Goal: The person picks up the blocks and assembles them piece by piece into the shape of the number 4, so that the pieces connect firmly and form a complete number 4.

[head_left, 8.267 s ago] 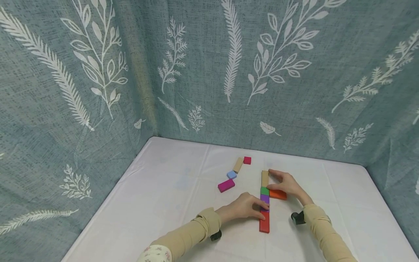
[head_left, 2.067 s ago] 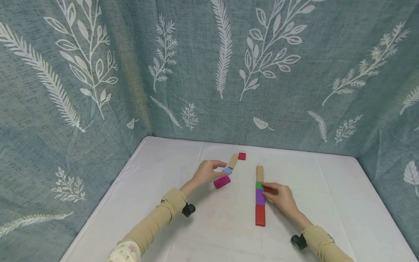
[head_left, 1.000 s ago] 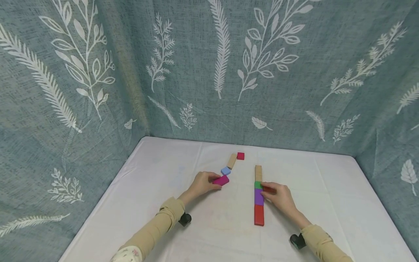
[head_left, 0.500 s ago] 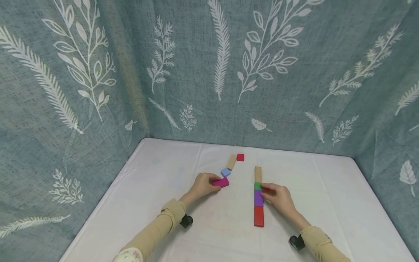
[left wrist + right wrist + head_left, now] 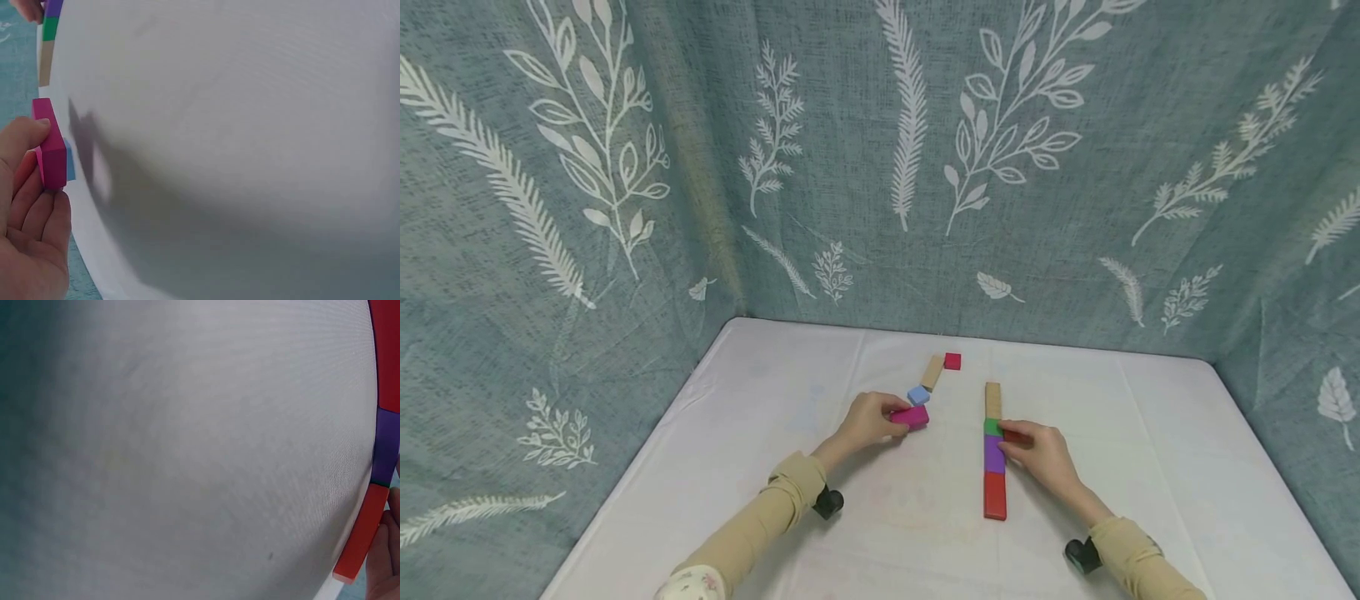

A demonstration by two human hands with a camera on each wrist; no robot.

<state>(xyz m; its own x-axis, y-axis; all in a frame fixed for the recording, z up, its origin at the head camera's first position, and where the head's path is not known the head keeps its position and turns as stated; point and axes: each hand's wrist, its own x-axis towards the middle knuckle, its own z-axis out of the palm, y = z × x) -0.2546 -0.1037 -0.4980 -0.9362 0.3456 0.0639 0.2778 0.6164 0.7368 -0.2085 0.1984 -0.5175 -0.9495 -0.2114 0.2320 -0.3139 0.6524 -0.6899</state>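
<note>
In the head view my left hand (image 5: 868, 421) grips a magenta rectangular block (image 5: 912, 417) between thumb and fingers. The left wrist view has the thumb on one face of this magenta block (image 5: 50, 144) and the fingers around its other side. My right hand (image 5: 1043, 454) is beside a straight row of blocks: tan (image 5: 993, 401), green (image 5: 992, 427), purple (image 5: 994, 454) and red (image 5: 995, 496). Its thumb and index finger pinch an orange block, mostly hidden under the hand; the right wrist view shows this orange block (image 5: 362, 534) set against the row, fingers along it.
Just beyond the left hand lies a light blue block (image 5: 918, 395). Farther back are another tan block (image 5: 932, 373) and a small red cube (image 5: 952, 361). The white-covered table (image 5: 880, 533) ends at a leaf-patterned teal curtain (image 5: 865, 167) behind and at both sides.
My left hand left the row, reached the light blue block, then took hold of the magenta one, which has shifted slightly. My right hand moved nearer from the tan block onto the orange block.
</note>
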